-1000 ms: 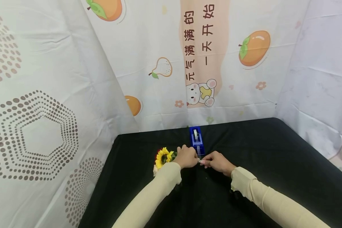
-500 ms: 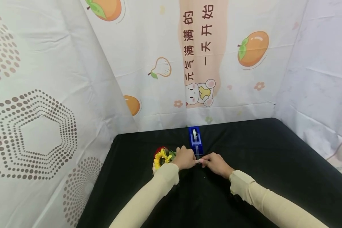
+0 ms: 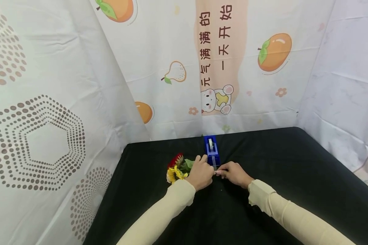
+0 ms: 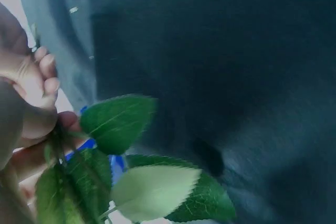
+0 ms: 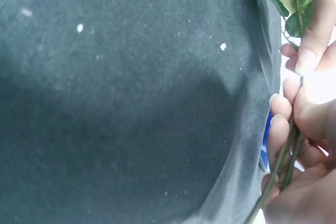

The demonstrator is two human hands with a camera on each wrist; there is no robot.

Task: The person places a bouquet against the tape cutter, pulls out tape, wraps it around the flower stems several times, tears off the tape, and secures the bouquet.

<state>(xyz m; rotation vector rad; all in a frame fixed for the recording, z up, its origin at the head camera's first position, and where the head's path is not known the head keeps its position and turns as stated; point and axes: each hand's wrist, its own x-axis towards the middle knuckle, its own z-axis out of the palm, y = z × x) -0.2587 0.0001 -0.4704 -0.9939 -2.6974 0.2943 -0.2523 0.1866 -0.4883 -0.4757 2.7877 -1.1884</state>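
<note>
My left hand [image 3: 200, 173] grips the stems of a small bunch of artificial flowers [image 3: 178, 173]. A yellow sunflower and a red bloom show in the head view, left of that hand. Green leaves [image 4: 119, 125] stick out past its fingers in the left wrist view. Close beside it, my right hand [image 3: 235, 175] pinches the lower stems [image 5: 283, 156] between thumb and fingers. Just beyond both hands stands a blue tape dispenser [image 3: 212, 159]. A strip of clear tape runs from its front end towards the fingertips; where it meets the stems is hidden by them.
A black cloth [image 3: 263, 153] covers the table, with a few tiny white specks on it. White printed curtains [image 3: 159, 41] hang behind and at both sides of the table.
The flower heads have turned and tipped, so the red bloom shows more. My left hand has rolled with them. The right hand stays at nearly the same spot, and the dispenser has not moved.
</note>
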